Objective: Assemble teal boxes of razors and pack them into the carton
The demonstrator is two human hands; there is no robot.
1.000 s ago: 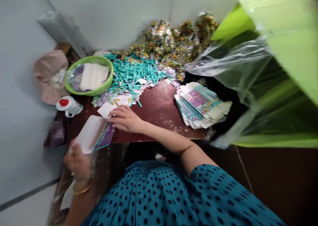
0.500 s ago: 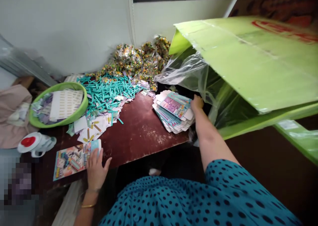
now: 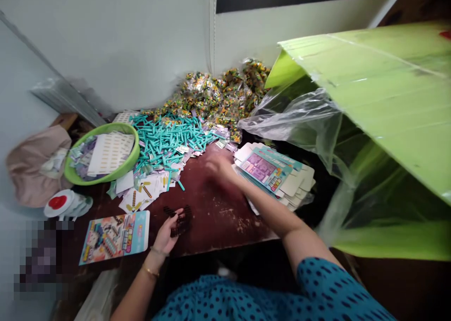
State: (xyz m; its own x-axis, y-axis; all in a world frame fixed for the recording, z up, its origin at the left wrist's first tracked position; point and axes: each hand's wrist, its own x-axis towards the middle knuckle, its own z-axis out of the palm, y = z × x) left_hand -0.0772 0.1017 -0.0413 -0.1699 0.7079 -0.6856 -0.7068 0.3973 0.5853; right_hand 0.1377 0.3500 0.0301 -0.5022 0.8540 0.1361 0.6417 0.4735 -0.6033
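My left hand [image 3: 165, 235] is at the near edge of the dark red table [image 3: 214, 217], fingers curled around a dark gridded piece [image 3: 179, 220]. To its left, a colourful printed card [image 3: 114, 236] lies flat on the table. My right hand [image 3: 219, 167] is blurred by motion over the table, between the heap of teal sticks [image 3: 169, 140] and the stack of flattened printed cartons [image 3: 273, 173]. I cannot make out its fingers or whether it holds anything.
A green bowl [image 3: 131, 160] of paper sheets stands at the left, with small printed cards [image 3: 143, 191] beside it. Wrapped sweets [image 3: 218, 93] are heaped by the wall. A big green carton [image 3: 373, 90] with a plastic liner [image 3: 299, 119] fills the right. A white dispenser [image 3: 59, 203] sits at the far left.
My right hand has left the right edge of the carton stack and swung left over the table. My left hand has come off the printed card and now holds a dark gridded piece.
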